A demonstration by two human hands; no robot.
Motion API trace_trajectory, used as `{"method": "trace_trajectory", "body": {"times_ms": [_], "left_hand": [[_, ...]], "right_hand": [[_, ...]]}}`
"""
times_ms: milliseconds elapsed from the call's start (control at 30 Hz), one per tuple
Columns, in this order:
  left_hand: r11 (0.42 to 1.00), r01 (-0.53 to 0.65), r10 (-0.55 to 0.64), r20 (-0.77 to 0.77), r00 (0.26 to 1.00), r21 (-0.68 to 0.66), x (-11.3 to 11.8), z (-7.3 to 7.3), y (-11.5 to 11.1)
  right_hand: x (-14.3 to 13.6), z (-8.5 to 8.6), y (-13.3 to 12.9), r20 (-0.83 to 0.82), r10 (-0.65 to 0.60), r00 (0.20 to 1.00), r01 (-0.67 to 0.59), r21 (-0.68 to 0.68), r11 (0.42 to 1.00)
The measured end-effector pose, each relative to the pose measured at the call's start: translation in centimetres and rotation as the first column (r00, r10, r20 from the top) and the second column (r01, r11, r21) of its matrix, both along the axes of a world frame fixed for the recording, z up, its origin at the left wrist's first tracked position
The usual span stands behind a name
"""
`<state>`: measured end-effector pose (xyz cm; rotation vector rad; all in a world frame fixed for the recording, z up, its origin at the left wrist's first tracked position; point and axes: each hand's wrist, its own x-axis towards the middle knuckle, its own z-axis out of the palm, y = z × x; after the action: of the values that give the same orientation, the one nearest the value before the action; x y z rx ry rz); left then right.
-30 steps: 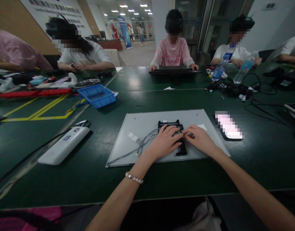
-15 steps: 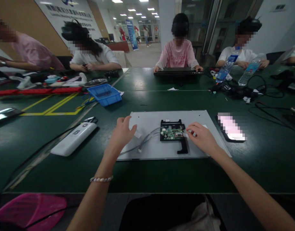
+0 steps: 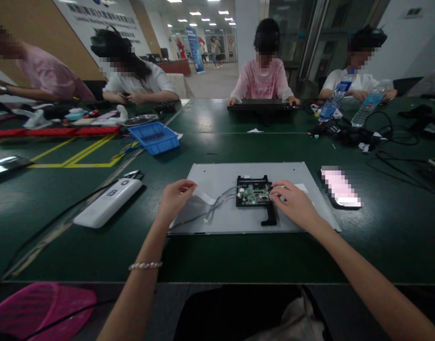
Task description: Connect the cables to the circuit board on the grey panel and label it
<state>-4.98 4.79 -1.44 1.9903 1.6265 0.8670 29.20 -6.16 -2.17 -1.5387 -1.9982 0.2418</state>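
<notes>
A pale flat panel [image 3: 217, 225] lies on the green table in front of me. On it sits a black bracket [image 3: 270, 217] carrying a green circuit board [image 3: 253, 195], with thin grey cables [image 3: 220, 200] running out to the left. My left hand [image 3: 175, 198] is closed in a pinch on one end of a white strip of tape [image 3: 203, 195], whose other end reaches down to the panel near the cables. My right hand [image 3: 293, 202] has its fingers curled together at the right edge of the bracket; what lies between the fingertips is hidden.
A white power bank [image 3: 109, 202] with a cable lies left, a phone [image 3: 340, 188] right. Beyond are a blue basket [image 3: 155, 138], water bottles [image 3: 334, 102] and dark cables [image 3: 355, 135]. Several people sit around the table. A pink basket [image 3: 43, 310] stands below the edge.
My left hand has gone from spread fingers to a pinch on the tape, lifting its end. My right fingertips have shifted slightly left and up along the bracket's edge.
</notes>
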Motion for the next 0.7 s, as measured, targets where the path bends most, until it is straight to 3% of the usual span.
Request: {"method": "trace_trajectory", "body": {"times_ms": [100,200,267,367,500,700], "left_hand": [[0.999,-0.038,0.043,0.239,0.970,-0.028,0.4,0.6,-0.5],[1.000,-0.024,0.029,0.319,0.947,-0.018,0.8,0.7,-1.1],[1.000,0.010,-0.014,0.270,0.963,0.015,1.2,0.3,-1.4],[0.992,0.096,-0.101,0.074,0.992,0.080,1.9,-0.5,-1.7],[0.972,0.202,-0.190,-0.103,0.976,0.120,2.6,-1.1,-2.2],[0.942,0.182,-0.138,-0.170,0.976,0.282,2.9,-0.3,-3.2]], "right_hand": [[-0.1,0.0,0.0,-0.010,-0.008,1.000,0.008,0.028,1.000],[-0.3,0.0,0.0,-0.010,-0.002,1.000,0.003,0.060,0.998],[-0.4,0.0,-0.1,-0.014,0.018,1.000,-0.017,0.077,0.997],[-0.7,-0.1,0.0,-0.003,0.064,0.998,-0.064,0.095,0.993],[-1.5,0.3,0.0,0.039,0.123,0.992,-0.127,0.120,0.985],[-4.8,2.2,-0.6,0.214,0.317,0.924,-0.345,0.107,0.933]]}}
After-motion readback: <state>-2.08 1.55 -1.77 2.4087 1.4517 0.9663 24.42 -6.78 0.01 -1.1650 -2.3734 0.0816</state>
